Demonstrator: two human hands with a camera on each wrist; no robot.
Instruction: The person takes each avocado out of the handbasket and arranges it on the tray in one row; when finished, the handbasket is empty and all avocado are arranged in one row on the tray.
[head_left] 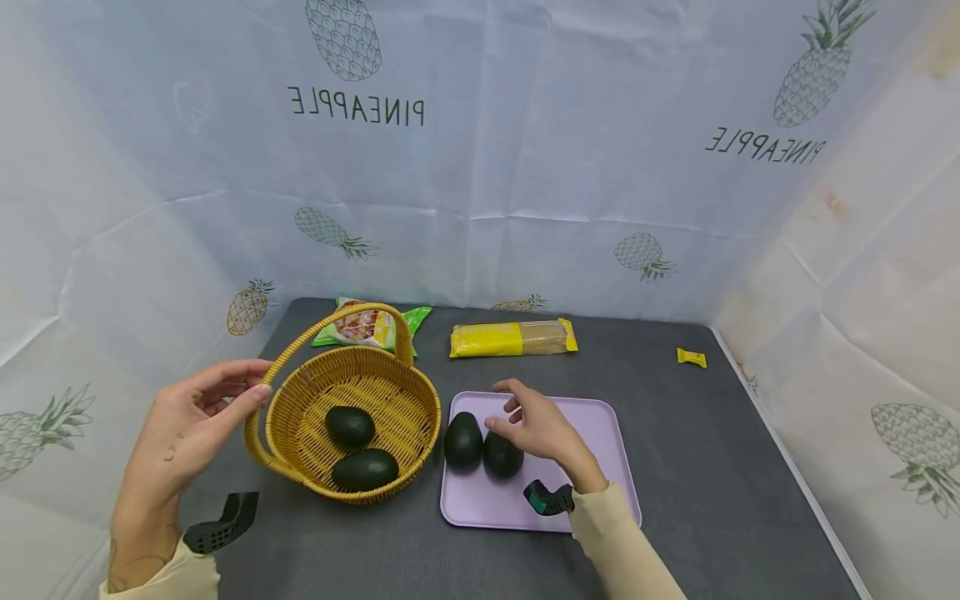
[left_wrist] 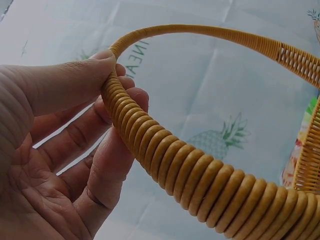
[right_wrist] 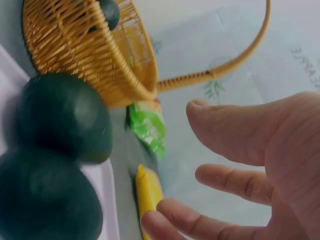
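In the head view my left hand (head_left: 191, 425) pinches the handle (left_wrist: 165, 150) of a yellow wicker basket (head_left: 416, 392) between thumb and fingers. Two dark green avocados, one upper (head_left: 349, 427) and one lower (head_left: 365, 470), lie inside the basket. To its right is a lilac tray (head_left: 592, 450) with two more avocados side by side, a left one (head_left: 462, 442) and a right one (head_left: 502, 456). Over the tray hovers my right hand (head_left: 543, 425), thumb and fingers apart. The right wrist view shows nothing between those fingers, with both tray avocados beside the hand.
Behind the basket lies a green snack bag (head_left: 367, 327). A yellow noodle packet (head_left: 513, 338) lies behind the tray, and a small yellow wrapped piece (head_left: 691, 357) is at the far right. Pineapple-print cloth (head_left: 525, 167) surrounds the dark grey table (head_left: 697, 475).
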